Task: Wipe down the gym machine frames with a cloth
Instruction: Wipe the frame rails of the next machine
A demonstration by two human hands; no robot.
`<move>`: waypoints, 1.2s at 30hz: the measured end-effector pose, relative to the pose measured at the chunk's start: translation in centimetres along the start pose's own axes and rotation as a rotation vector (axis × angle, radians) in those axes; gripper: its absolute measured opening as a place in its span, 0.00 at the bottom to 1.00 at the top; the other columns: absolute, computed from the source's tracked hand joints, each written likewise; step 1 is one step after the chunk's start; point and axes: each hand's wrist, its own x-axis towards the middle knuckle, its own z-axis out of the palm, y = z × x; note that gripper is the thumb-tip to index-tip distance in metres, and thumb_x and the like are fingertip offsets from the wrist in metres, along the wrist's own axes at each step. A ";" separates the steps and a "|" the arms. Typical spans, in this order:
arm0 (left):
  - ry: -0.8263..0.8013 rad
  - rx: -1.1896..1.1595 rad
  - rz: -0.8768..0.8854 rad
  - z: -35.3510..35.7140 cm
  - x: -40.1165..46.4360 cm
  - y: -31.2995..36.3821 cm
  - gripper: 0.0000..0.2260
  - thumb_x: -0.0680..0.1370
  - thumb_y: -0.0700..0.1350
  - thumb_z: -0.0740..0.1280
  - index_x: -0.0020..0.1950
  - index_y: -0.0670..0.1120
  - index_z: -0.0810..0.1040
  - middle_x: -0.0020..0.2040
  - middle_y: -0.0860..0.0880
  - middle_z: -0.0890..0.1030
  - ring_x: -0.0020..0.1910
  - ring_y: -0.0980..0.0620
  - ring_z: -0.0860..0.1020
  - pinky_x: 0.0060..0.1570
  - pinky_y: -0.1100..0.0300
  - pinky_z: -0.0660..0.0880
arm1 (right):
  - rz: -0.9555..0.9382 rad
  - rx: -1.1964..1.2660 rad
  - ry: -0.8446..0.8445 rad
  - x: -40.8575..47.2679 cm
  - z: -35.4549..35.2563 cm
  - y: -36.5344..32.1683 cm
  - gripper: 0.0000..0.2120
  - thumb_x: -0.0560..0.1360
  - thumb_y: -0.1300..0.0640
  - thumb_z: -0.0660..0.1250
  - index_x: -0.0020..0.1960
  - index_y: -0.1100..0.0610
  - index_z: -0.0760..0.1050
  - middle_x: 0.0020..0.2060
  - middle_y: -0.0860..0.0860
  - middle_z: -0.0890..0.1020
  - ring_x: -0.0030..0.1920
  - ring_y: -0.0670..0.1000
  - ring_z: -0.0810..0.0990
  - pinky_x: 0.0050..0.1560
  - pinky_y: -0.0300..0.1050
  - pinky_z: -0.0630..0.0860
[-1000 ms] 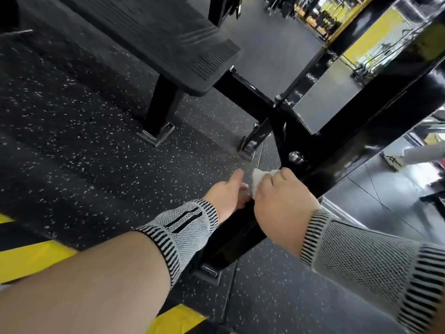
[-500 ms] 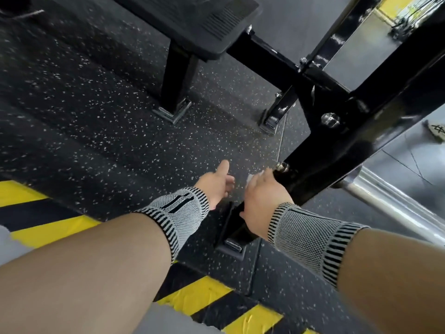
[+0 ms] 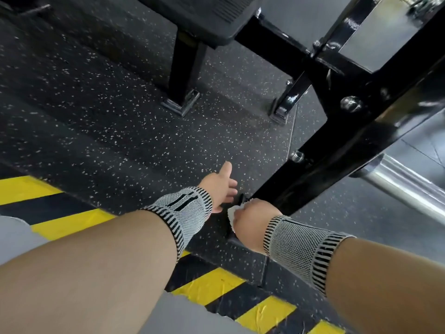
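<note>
Right hand (image 3: 252, 221), lower centre of the frame: fingers curled round a crumpled white cloth (image 3: 233, 213), of which only a small edge shows at the hand's left side; hand and cloth sit against the bottom end of the slanted black frame beam (image 3: 337, 150), just above where it meets the floor. Left hand (image 3: 220, 186), just left of the right: fingers relaxed and extended, thumb raised, holding nothing, close beside the beam's foot — contact with the beam cannot be told. Both wrists wear grey knitted wrist supports (image 3: 185, 209). Progress, as a judgement: the cloth is at the lowest point of this beam, so the pass on this member looks near its end; whether the gloss higher up the beam comes from wiping or from paint alone cannot be told. Apparently left to do: the cross-member (image 3: 277, 42) and short braced leg (image 3: 286, 100) at upper right, the bench post (image 3: 184, 78) and its foot plate at upper centre, and the chrome bar (image 3: 404, 186) at right. Hidden or cut off — the beam's base plate, covered by the right hand; the right fingertips; most of the cloth; the bench pad (image 3: 204, 18) and the upper frame, cropped by the top edge. Speckled rubber floor (image 3: 96, 104) and yellow-black hazard stripes (image 3: 209, 285) fill the left and bottom.
</note>
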 end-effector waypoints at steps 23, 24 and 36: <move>0.330 0.245 0.370 7.2 -7.2 5.9 0.24 0.82 0.57 0.51 0.59 0.41 0.77 0.56 0.43 0.81 0.54 0.42 0.79 0.57 0.45 0.76 | 0.211 -0.251 0.521 -10.0 2.2 3.9 0.26 0.80 0.50 0.55 0.72 0.63 0.66 0.73 0.63 0.61 0.71 0.63 0.57 0.71 0.60 0.56; 0.341 0.280 0.358 7.1 -7.1 5.6 0.25 0.82 0.57 0.50 0.59 0.40 0.77 0.56 0.42 0.81 0.54 0.42 0.79 0.56 0.45 0.77 | 0.186 -0.211 0.522 -9.1 3.1 3.3 0.24 0.77 0.49 0.60 0.68 0.61 0.72 0.71 0.61 0.68 0.69 0.61 0.63 0.70 0.58 0.59; 0.238 0.074 0.363 8.9 -8.6 5.2 0.16 0.83 0.49 0.55 0.53 0.42 0.79 0.48 0.47 0.84 0.46 0.51 0.81 0.55 0.53 0.75 | 0.402 0.103 1.058 -12.1 4.5 6.8 0.13 0.64 0.62 0.67 0.47 0.59 0.81 0.48 0.56 0.78 0.40 0.55 0.77 0.24 0.42 0.74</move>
